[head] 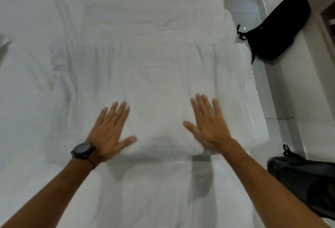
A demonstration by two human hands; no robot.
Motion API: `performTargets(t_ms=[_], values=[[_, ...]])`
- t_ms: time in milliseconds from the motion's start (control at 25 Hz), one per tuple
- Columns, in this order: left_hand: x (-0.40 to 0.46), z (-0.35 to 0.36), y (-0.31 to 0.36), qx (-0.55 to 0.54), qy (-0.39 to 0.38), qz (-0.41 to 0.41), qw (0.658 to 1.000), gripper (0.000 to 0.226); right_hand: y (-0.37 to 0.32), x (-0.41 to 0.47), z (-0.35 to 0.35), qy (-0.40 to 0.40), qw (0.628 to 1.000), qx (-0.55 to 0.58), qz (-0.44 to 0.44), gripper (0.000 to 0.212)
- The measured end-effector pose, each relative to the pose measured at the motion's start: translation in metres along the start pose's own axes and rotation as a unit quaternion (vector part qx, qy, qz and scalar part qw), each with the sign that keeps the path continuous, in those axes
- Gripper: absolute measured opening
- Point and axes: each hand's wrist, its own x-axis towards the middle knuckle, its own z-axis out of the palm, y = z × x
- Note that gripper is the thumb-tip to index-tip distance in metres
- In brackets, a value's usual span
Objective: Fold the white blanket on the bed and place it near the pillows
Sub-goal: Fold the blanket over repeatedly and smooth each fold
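The white blanket (pixel 154 82) lies folded into a thick rectangle in the middle of the bed (pixel 27 100). My left hand (pixel 110 129), with a black watch on its wrist, rests flat on the blanket's near left part, fingers spread. Flat on the near right part lies my right hand (pixel 208 124), fingers apart too. Neither hand grips the cloth. Beyond the folded blanket a white pillow (pixel 155 22) lies against its far edge.
The bed's right edge runs down the frame beside a pale tiled floor (pixel 275 89). A black backpack (pixel 277 29) lies on the floor at the upper right. A dark bag or shoe (pixel 304 178) sits at the lower right.
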Motion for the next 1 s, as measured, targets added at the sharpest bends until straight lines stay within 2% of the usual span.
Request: performTargets(t_ms=[160,240,280,400,520,720,880,1000], values=[[-0.045,0.024,0.000,0.068,0.016,0.043,0.997,0.129,-0.007,-0.066,0.034,0.033,0.996,-0.037,-0.073,0.123],[-0.053,0.029,-0.005,0.086,0.012,0.024,0.996,0.134,-0.001,-0.072,0.041,0.028,0.996,-0.066,-0.050,0.135],[-0.053,0.030,-0.005,0.088,0.018,0.009,0.996,0.130,-0.001,-0.069,0.043,0.032,0.997,-0.071,-0.028,0.132],[-0.046,0.033,-0.002,0.098,0.065,-0.018,0.993,0.115,-0.009,-0.057,0.045,0.086,0.993,-0.079,0.011,0.093],[-0.046,0.032,-0.001,0.094,0.059,-0.027,0.993,0.108,-0.012,-0.061,0.041,0.128,0.991,-0.037,0.014,0.065],[-0.068,-0.001,0.015,0.071,0.023,-0.044,0.996,0.103,-0.014,-0.084,0.005,0.132,0.991,-0.003,0.015,0.064],[-0.111,-0.013,0.028,0.066,0.002,-0.030,0.997,0.115,-0.028,-0.128,-0.013,0.127,0.992,0.003,0.014,0.055],[-0.155,-0.015,0.044,0.044,-0.008,-0.015,0.999,0.124,-0.041,-0.175,-0.016,0.118,0.993,0.018,0.018,0.058]])
